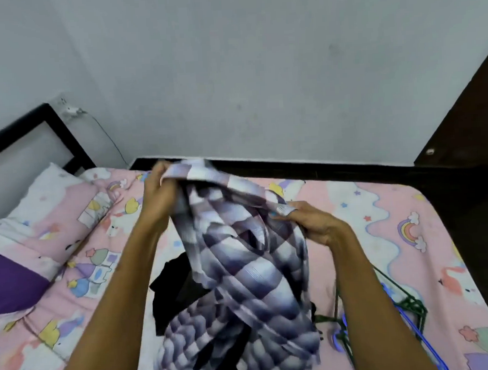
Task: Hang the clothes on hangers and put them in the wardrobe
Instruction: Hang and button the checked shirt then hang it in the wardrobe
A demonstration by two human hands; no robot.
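A grey, purple and white checked shirt (241, 269) hangs above the bed, held up by both hands. My left hand (160, 195) grips its collar edge at the upper left. My right hand (312, 223) pinches the fabric near a white label on the right. The shirt's lower part droops onto a black garment (175, 290) lying on the bed. Green and blue hangers (410, 314) lie on the sheet to the right, partly hidden by my right forearm.
The bed (380, 228) has a pink cartoon-print sheet. A matching pillow (52, 220) and a purple cushion (10, 284) lie at the left by the black headboard (50, 121). A dark wooden panel (471, 122) stands at the right. A white wall is behind.
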